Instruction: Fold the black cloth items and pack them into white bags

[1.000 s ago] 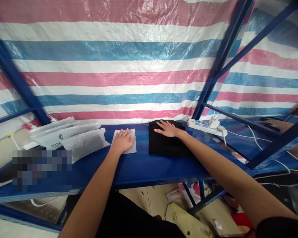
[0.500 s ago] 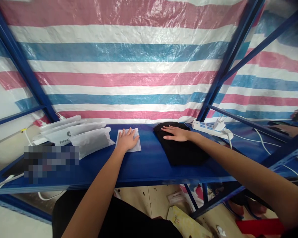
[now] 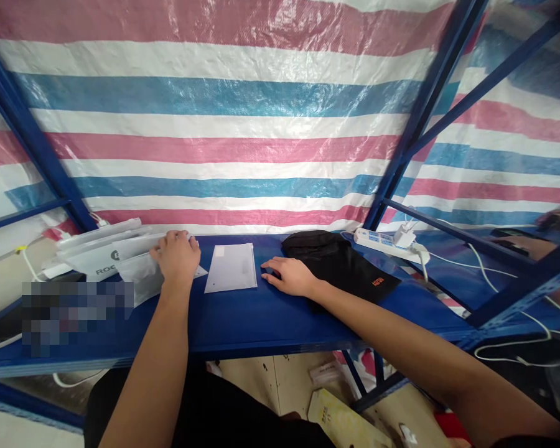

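My left hand (image 3: 176, 256) is over the right end of a row of frosted plastic zip bags, its fingers curled over the top of the nearest bag (image 3: 137, 274); the fingertips are partly hidden. To its right a flat white zip bag (image 3: 232, 267) with a small pale label lies alone on the blue shelf. My right hand (image 3: 289, 275) rests open, palm down with fingers apart, between that flat bag and a black cloth bag (image 3: 354, 264) with small orange lettering. It partly overlaps the black bag's left edge.
A white power strip (image 3: 389, 244) with a plugged-in charger stands at the back right, cables trailing off. Blue metal posts (image 3: 65, 205) frame the shelf (image 3: 242, 323). Striped plastic sheeting (image 3: 228, 149) hangs behind. A yellow box (image 3: 345, 423) lies on the floor below.
My left hand has moved left from the flat white bag to the row of bags. My right hand has slid left and nearer off the black bag, uncovering its orange lettering.
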The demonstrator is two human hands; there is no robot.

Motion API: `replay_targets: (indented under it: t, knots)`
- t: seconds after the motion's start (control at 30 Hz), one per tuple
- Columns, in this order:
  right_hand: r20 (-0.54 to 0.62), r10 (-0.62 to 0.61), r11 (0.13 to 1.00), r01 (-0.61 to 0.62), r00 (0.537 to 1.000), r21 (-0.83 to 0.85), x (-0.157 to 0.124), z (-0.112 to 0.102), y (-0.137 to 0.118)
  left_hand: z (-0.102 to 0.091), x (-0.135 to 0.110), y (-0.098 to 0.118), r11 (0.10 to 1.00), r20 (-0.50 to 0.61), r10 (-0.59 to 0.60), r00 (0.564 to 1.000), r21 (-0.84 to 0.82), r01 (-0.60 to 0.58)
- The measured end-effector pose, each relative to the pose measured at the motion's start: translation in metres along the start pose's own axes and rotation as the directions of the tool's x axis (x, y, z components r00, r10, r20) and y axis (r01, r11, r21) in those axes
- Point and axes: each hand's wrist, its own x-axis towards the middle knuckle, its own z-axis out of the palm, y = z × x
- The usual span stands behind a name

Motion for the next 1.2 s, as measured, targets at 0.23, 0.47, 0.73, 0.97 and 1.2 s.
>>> replay_targets:
  t: [0.23,0.47,0.73,0.97,1.2]
  knots:
    - [0.03,0.105,0.972,-0.109,0.994,0.209,0.009,-0.007,0.011,-0.009,0.004,-0.01,0.994,0.119,-0.089,0.989,0.071,0.081]
    - [0.009,0.12,0.96,-0.118,0.993,0.254,0.008,-0.005,0.011,-0.017,0.004,-0.004,0.985,0.238,-0.137,0.962,0.137,0.107]
    - [-0.034,0.106,0.953,-0.092,0.994,0.289,0.008,-0.003,0.013,-0.01,0.001,-0.011,0.994,0.201,-0.056,0.978,0.098,0.037]
    - [-0.049,0.12,0.947,-0.099,0.992,0.305,0.01,-0.001,0.015,-0.009,0.01,-0.016,0.994,0.319,-0.099,0.943,0.066,0.082]
    - [-0.148,0.141,0.879,-0.055,0.979,0.474,0.019,0.007,0.017,-0.029,-0.003,0.008,0.987,-0.173,0.085,0.981,-0.119,-0.107]
